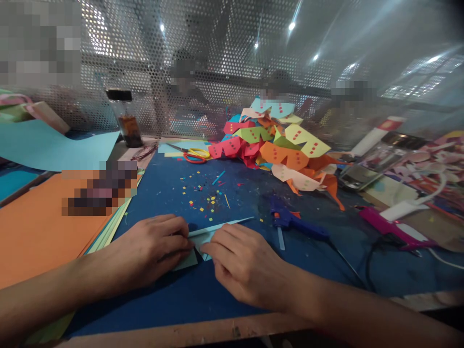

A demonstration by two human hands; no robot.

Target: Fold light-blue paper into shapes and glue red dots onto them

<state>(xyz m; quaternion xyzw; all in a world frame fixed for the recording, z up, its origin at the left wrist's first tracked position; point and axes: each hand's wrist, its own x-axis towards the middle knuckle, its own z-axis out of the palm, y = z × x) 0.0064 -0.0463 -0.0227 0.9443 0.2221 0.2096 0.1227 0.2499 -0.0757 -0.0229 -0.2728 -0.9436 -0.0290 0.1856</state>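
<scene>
A folded piece of light blue paper [206, 235] lies near the front of the blue table, with a thin raised edge running to a point at the right. My left hand [154, 246] has its fingers curled closed on the left part of this paper. Closed over the right part, with fingertips pressed down on it, is my right hand [244, 258]. The hands partly hide the paper's folds. Just to the right lies a blue glue gun [295, 222] with a clear glue stick showing and a cord trailing off.
Behind the paper are small coloured scraps [206, 200] and scissors [194, 153]. A heap of coloured paper shapes [279, 140] stands at the back. Orange sheets [39, 222] are stacked left, near a dark-lidded bottle [128, 121]. A pink power strip [402, 229] sits right.
</scene>
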